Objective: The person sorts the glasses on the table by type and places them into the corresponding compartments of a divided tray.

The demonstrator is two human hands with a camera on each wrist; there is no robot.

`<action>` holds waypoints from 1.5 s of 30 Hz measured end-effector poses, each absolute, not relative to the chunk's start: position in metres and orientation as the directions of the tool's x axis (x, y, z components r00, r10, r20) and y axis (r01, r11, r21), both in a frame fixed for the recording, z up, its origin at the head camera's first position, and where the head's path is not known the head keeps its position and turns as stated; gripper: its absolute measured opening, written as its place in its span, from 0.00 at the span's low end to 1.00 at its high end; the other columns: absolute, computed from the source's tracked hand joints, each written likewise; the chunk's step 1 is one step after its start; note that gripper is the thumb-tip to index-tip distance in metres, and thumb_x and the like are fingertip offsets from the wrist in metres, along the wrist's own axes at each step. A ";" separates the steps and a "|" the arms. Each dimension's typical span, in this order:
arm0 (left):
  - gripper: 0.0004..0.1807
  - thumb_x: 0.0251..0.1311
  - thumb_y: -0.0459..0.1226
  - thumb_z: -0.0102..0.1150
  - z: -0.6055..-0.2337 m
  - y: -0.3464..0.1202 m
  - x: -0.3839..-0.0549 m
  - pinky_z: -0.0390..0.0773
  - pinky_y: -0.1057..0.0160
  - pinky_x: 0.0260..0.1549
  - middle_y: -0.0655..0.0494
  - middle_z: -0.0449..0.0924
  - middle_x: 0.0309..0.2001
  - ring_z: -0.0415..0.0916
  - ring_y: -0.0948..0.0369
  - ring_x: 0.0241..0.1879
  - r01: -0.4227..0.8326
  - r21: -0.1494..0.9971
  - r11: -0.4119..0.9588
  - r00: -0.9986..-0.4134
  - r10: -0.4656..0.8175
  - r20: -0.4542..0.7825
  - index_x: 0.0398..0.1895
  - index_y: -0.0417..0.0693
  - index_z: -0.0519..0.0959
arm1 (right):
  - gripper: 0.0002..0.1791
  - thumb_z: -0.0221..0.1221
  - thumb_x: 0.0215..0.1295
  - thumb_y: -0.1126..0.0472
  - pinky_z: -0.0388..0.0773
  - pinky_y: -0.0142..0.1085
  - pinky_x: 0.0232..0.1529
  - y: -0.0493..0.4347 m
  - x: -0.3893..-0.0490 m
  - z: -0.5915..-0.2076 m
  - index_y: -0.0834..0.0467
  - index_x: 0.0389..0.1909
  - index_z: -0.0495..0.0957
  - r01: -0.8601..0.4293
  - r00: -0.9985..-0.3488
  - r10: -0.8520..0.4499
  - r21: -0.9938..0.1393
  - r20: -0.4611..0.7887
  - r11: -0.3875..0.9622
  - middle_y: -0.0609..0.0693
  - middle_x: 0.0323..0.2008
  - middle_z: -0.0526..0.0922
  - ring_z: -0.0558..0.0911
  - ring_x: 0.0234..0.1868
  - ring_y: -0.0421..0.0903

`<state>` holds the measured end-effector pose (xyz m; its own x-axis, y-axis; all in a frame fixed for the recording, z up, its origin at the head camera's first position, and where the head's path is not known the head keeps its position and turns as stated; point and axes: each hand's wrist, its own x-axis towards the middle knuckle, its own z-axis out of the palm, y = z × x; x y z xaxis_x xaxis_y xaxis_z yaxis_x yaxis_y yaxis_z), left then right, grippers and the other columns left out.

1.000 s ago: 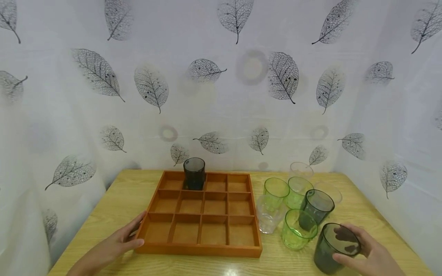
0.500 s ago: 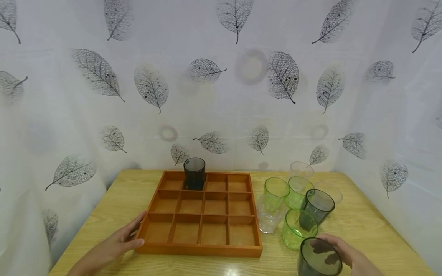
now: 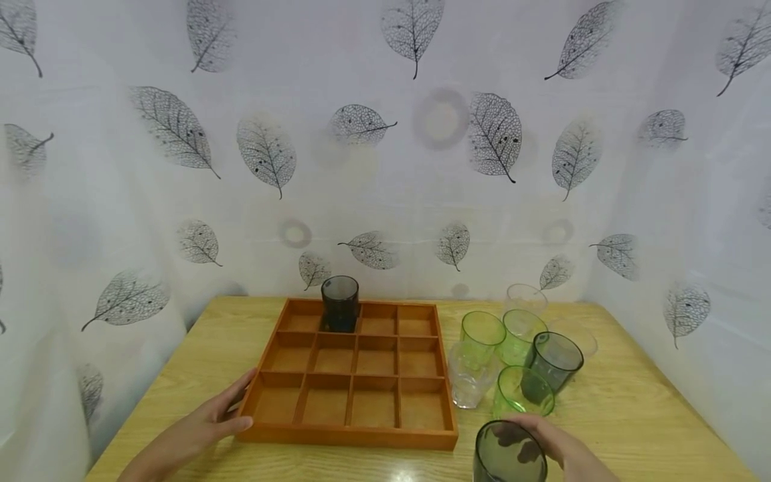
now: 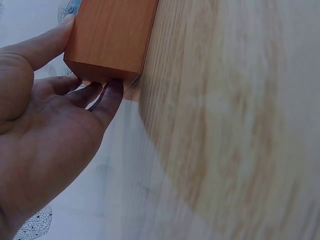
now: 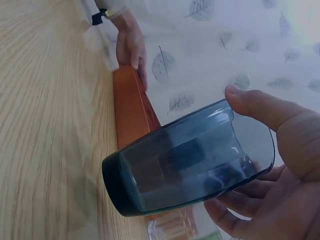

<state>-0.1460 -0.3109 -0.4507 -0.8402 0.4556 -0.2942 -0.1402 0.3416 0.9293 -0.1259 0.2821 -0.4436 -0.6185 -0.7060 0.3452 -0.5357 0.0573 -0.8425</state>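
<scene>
My left hand [image 3: 195, 428] holds the front left corner of a brown wooden compartment tray [image 3: 343, 435]. In the left wrist view its thumb lies at the upper edge, and the fingertips [image 4: 114, 90] press the tray's end wall. My right hand [image 3: 560, 445] grips a smoky grey drinking glass [image 3: 508, 462] near the rim, in front of the other glasses. The right wrist view shows this glass [image 5: 180, 160] hollow, thick-based and raised over the table, thumb on one side and fingers on the other. Another dark glass [image 3: 340, 304] stands in the tray's back row, second compartment from the left.
Right of the tray stand green glasses [image 3: 482, 331], clear glasses [image 3: 468, 385] and one more grey glass [image 3: 554, 361], close together. The wooden table [image 3: 638, 415] ends at a white leaf-print curtain [image 3: 385, 187] behind and at the sides.
My right hand has carried the grey glass leftward and nearer the front edge, past the front green glass. My left hand and the tray stay in place.
</scene>
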 end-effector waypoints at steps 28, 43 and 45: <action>0.42 0.84 0.43 0.43 -0.452 -0.311 -0.145 0.61 0.33 0.66 0.30 0.25 0.80 0.33 0.25 0.75 -0.130 0.928 0.350 -0.838 0.462 -0.291 0.83 0.44 0.28 | 0.41 0.77 0.56 0.51 0.74 0.54 0.55 0.156 -0.116 -0.348 0.53 0.70 0.71 -0.236 -0.878 -0.478 -0.885 0.018 0.400 0.46 0.54 0.83 0.81 0.56 0.51; 0.43 0.83 0.42 0.44 -0.450 -0.312 -0.146 0.63 0.36 0.66 0.29 0.23 0.80 0.34 0.25 0.75 -0.105 0.931 0.349 -0.839 0.472 -0.272 0.83 0.43 0.28 | 0.45 0.79 0.54 0.51 0.80 0.45 0.50 0.122 -0.157 -0.329 0.59 0.70 0.70 -0.221 -0.920 -0.388 -0.887 0.052 0.406 0.54 0.56 0.81 0.84 0.50 0.47; 0.43 0.83 0.42 0.43 -0.450 -0.312 -0.146 0.62 0.35 0.67 0.29 0.23 0.80 0.34 0.25 0.75 -0.107 0.931 0.349 -0.840 0.470 -0.273 0.83 0.42 0.28 | 0.44 0.79 0.53 0.52 0.80 0.45 0.52 0.117 -0.165 -0.329 0.60 0.69 0.71 -0.219 -0.928 -0.368 -0.886 0.059 0.409 0.54 0.56 0.81 0.84 0.49 0.47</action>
<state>-0.1457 -0.3124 -0.4500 -0.8396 0.4696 -0.2731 -0.1074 0.3494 0.9308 -0.1646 0.1174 -0.3286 -0.9280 -0.3678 0.0590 -0.2185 0.4093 -0.8859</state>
